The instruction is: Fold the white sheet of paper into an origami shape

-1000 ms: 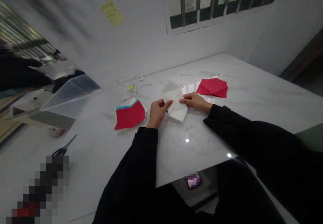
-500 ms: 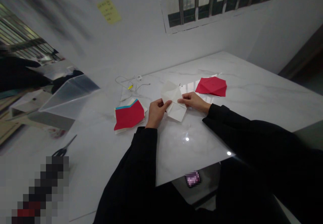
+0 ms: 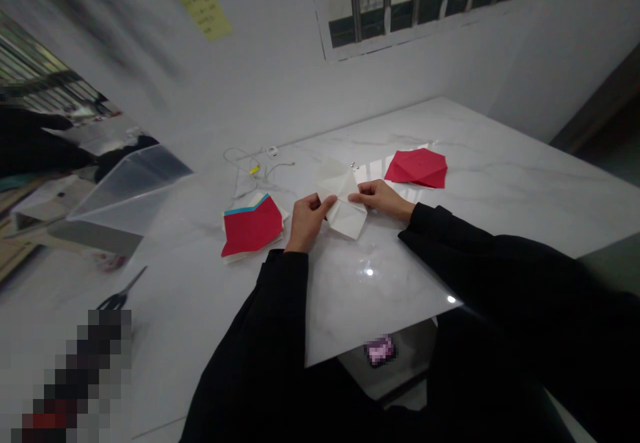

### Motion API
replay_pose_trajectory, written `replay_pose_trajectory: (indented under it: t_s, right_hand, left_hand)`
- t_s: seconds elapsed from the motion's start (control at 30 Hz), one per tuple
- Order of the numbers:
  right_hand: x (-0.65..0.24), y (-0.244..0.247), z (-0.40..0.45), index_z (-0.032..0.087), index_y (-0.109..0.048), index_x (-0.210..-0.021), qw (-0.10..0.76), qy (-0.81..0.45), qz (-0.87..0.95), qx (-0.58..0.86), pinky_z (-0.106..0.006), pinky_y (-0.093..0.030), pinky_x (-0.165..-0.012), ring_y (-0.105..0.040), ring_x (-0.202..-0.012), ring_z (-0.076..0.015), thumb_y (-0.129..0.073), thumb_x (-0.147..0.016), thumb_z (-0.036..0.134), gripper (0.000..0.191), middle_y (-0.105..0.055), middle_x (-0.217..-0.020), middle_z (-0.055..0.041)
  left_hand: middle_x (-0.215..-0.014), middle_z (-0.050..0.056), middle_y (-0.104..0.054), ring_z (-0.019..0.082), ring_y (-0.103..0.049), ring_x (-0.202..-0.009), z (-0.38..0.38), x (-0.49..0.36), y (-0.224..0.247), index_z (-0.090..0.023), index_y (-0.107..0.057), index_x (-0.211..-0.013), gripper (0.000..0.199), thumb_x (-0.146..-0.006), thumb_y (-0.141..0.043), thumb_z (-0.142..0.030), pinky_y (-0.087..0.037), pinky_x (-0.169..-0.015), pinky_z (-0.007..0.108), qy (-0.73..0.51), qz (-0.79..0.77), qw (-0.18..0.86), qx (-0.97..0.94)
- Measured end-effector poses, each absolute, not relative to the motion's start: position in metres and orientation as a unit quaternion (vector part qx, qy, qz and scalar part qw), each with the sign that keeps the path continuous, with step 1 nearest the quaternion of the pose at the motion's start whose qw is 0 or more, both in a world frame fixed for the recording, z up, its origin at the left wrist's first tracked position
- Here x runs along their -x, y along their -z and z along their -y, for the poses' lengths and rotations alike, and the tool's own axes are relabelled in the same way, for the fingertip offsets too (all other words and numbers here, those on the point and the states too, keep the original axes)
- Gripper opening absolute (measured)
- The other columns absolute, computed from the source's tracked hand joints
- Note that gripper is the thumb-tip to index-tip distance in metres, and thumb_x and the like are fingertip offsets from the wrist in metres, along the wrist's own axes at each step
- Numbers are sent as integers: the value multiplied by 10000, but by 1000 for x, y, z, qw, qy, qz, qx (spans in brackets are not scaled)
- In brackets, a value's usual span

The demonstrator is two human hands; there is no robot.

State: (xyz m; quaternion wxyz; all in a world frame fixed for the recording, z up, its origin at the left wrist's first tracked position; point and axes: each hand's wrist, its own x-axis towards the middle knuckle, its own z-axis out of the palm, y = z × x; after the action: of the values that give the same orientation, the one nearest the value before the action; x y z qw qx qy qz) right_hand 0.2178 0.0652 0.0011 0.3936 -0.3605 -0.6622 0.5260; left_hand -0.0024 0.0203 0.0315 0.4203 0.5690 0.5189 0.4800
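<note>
A creased sheet of white paper (image 3: 348, 220), partly folded, is held a little above the marble-patterned table (image 3: 380, 296). My left hand (image 3: 306, 220) pinches its left edge, thumb on top. On the opposite edge my right hand (image 3: 383, 198) has thumb and fingers closed on the paper. Left of my left hand lies a stack of coloured paper (image 3: 253, 226), red on top with blue, yellow and white edges showing. Beyond my right hand rests a folded red paper piece (image 3: 419, 168).
Behind the stack lies a thin cable (image 3: 270, 170) with a yellow tag. Black-handled scissors (image 3: 123, 290) lie at the left. A clear plastic box (image 3: 130, 180) stands farther left, near a person in dark clothing (image 3: 37, 146). The wall with a barred window borders the table's far side.
The upper flap of the white paper has shifted slightly between my hands, which keep their grip. The whole view has moved a little, so everything appears slightly higher and farther left.
</note>
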Motion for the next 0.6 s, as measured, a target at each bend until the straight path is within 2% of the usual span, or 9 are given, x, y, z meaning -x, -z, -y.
replay_pose_trajectory:
  t_s: [0.13,0.4,0.6]
  right_hand:
    - [-218,1,-66,202,-553,-679,398,-528,663,351,-292,-223,-558,-352,-561,-108,-781,-841,599,486,-437,-576,47]
    - [-217,1,-65,123,-749,-880,391,-547,658,340,-282,-275,-563,-408,-589,-107,-772,-844,596,475,-549,-655,14]
    - [-217,-2,-65,97,-822,-956,384,-549,664,331,-276,-378,-617,-539,-676,-140,-791,-806,596,522,-693,-777,-42]
  left_hand:
    - [-872,87,-786,203,-653,-745,-22,3,-31,-154,-803,-920,509,-733,-865,-624,-485,-634,293,-477,-526,414,-569]
    - [-872,106,-791,209,-650,-750,-21,4,-32,-141,-812,-879,471,-761,-847,-596,-493,-641,301,-467,-533,414,-572]
    - [-928,116,-811,245,-695,-824,-18,3,-35,-117,-819,-931,543,-737,-856,-623,-517,-677,309,-461,-544,402,-574]
